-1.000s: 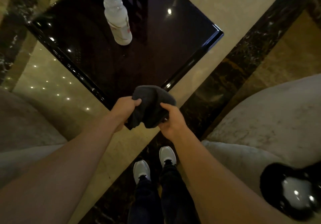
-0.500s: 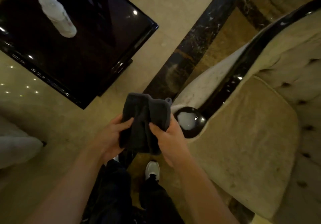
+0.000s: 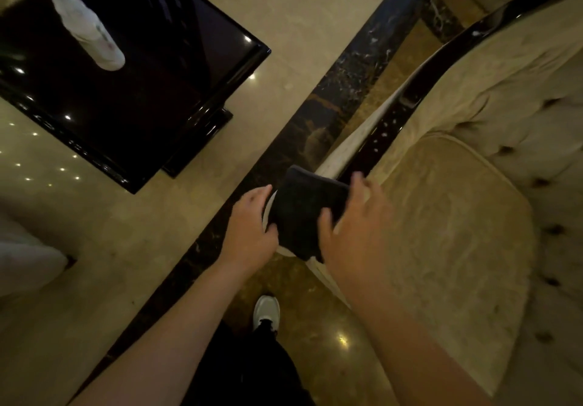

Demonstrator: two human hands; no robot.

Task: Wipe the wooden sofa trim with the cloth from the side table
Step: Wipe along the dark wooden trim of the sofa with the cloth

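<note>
A dark grey folded cloth (image 3: 304, 210) lies over the rounded front end of the sofa arm, hiding the glossy knob there. My left hand (image 3: 250, 229) grips its left edge. My right hand (image 3: 353, 226) presses on its right side, thumb on the cloth and fingers spread toward the cushion. The dark glossy wooden trim (image 3: 407, 99) runs from under the cloth up and to the right along the sofa arm and curves along the back. The black side table (image 3: 176, 68) stands at upper left.
A white plastic bottle (image 3: 85, 32) stands on the side table. The beige tufted sofa seat (image 3: 451, 232) fills the right. Another pale seat edge (image 3: 28, 267) is at far left. Polished marble floor with a dark inlay band (image 3: 318, 112) lies between. My shoe (image 3: 266, 311) is below.
The cloth, held in the air in front of me before, now rests on the end of the sofa arm over the glossy knob. My right hand has spread flat on it.
</note>
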